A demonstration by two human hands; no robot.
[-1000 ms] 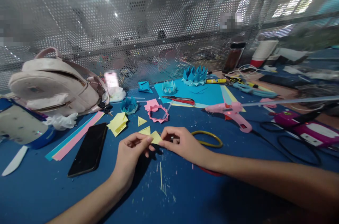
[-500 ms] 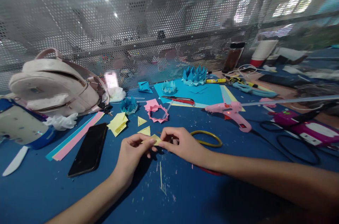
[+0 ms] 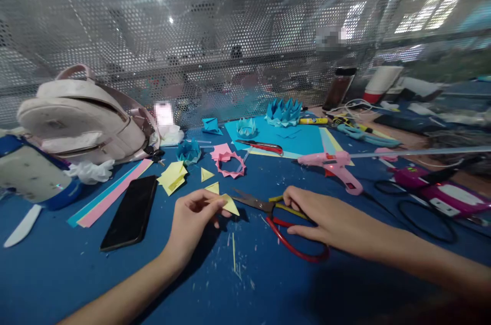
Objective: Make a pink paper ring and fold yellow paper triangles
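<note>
Left hand (image 3: 197, 212): thumb and fingers pinched on small yellow folded-paper triangle (image 3: 231, 206), held over blue table (image 3: 215, 289). Visible tip points right and toward the wearer; visible long edge runs the same way. Right hand (image 3: 316, 215): fingers curled at yellow loop of dark-bladed scissors with red and yellow handles (image 3: 265, 206), thumb extended over red loop; can't tell if grip is firm. Scissors' long axis slants left-and-away, blades slightly parted, tips near triangle.
</note>
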